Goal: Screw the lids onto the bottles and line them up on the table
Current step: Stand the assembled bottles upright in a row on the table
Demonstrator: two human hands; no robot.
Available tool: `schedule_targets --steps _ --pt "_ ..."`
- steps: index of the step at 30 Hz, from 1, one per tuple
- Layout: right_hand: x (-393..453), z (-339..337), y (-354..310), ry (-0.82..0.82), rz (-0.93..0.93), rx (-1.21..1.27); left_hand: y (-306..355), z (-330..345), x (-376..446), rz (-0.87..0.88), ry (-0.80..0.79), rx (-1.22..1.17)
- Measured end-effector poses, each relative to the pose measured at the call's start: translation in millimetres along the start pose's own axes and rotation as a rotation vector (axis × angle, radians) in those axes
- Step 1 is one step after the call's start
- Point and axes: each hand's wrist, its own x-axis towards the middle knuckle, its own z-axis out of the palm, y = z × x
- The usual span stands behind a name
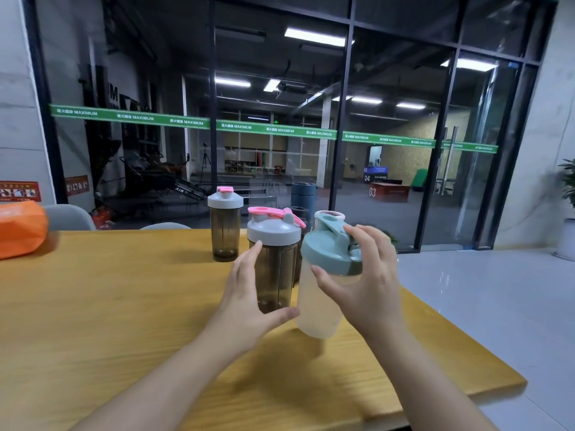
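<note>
Fingers of right hand (370, 275) spread around teal lid (329, 247).

Three plastic shaker bottles are showing clearly on the yellow wooden worktop (124, 306). A frosted clear bottle with a teal screw lid (323, 275) is tilting left, nearest the worktop's right edge, its flip cap standing open. Just beside it on the left, a smoky brown bottle with a grey lid and pink flip cap (273, 262) is standing upright, cap raised. A second smoky brown bottle with grey lid and pink cap (225, 225) is standing upright farther back, capped.
</note>
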Motion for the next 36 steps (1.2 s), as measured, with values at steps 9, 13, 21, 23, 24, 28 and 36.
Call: schedule_targets --steps 9,13,21,23,24,28,36 --pt "-3.9 6.7 -41.0 -0.15 -0.092 0.213 25.5 -21.4 -2.9 0.0 -0.099 -0.232" --pt "4.6 15.8 -48.2 -0.32 -0.125 0.357 25.9 -40.7 -3.4 -0.041 -0.057 -0.289" --pt "26.0 17.7 -32.2 -0.229 -0.04 0.395 11.5 -79.0 -1.6 -0.179 0.114 -0.166" --pt "29.8 23.8 -18.2 -0.187 0.053 0.345 1.1 -83.4 0.4 -0.219 0.149 -0.151" --pt "31.7 27.7 -10.7 -0.175 0.1 0.323 -4.1 -83.9 2.1 -0.239 0.169 -0.157" --pt "40.2 48.0 23.2 -0.188 0.269 0.226 -20.8 -80.2 10.5 -0.304 0.233 -0.132" --pt "64.7 87.6 80.1 -0.364 0.481 0.03 -42.8 -75.6 19.7 -0.319 0.265 -0.094"
